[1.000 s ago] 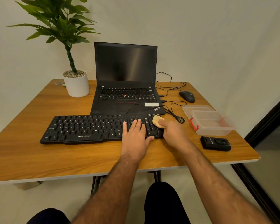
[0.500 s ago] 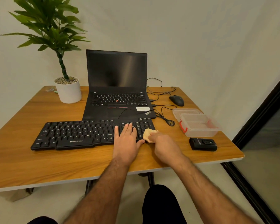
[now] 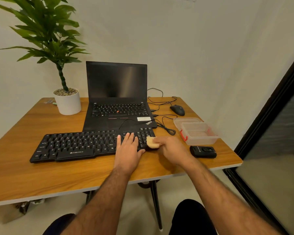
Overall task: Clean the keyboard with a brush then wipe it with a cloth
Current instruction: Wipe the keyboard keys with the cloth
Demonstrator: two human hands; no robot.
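Note:
A black external keyboard (image 3: 78, 145) lies across the wooden table (image 3: 41, 175), in front of the laptop. My left hand (image 3: 128, 148) rests flat on its right part, fingers spread over the keys, holding nothing. My right hand (image 3: 172, 150) grips a small bunched tan cloth (image 3: 152, 142) and presses it against the keyboard's right end, by the number pad. No brush is in view.
An open black laptop (image 3: 116, 102) stands behind the keyboard, with a potted plant (image 3: 67, 100) to its left. On the right lie a black mouse (image 3: 177, 110) with loose cables (image 3: 166, 128), a clear plastic box (image 3: 198, 133) and a small black device (image 3: 203, 151). A dark door frame runs along the far right.
My right hand with the cloth slid from the keyboard's far right corner down toward me, then back out to its right end. The left hand stayed flat on the keys. The camera shifted.

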